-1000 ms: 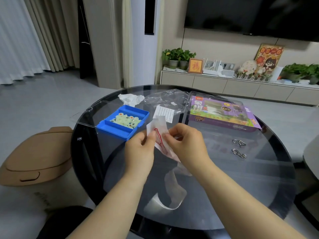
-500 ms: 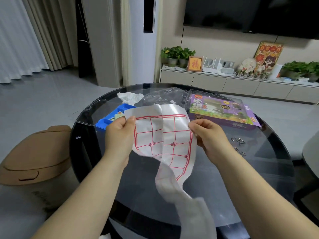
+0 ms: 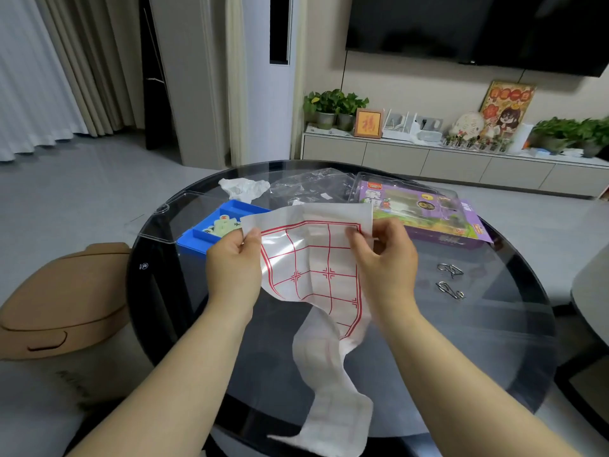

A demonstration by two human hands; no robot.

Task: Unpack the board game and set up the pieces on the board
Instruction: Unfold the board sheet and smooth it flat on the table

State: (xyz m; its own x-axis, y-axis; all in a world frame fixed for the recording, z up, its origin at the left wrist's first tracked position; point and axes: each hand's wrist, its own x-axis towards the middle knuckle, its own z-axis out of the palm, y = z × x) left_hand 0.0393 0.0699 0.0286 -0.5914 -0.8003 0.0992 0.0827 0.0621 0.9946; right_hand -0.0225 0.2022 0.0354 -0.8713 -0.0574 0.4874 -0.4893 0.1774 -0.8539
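Limply, board point(image 3: 314, 258) hangs from left grip point(image 3: 232, 263), right grip point(image 3: 384, 258).

Bare forearms point(image 3: 178, 384) — left hand point(image 3: 232, 268), right hand point(image 3: 384, 262)

sheet point(image 3: 313, 258): thin, white, printed with a red grid, held up at the centre of the frame, its lower end trailing toward the bottom edge.
left hand point(image 3: 234, 262): pinches the sheet's left edge.
right hand point(image 3: 385, 258): pinches the upper right corner.
tray point(image 3: 197, 240): blue, holding pale pieces point(image 3: 224, 225), behind the left hand.
box point(image 3: 428, 212): purple, upper right on the round glass table point(image 3: 494, 341).
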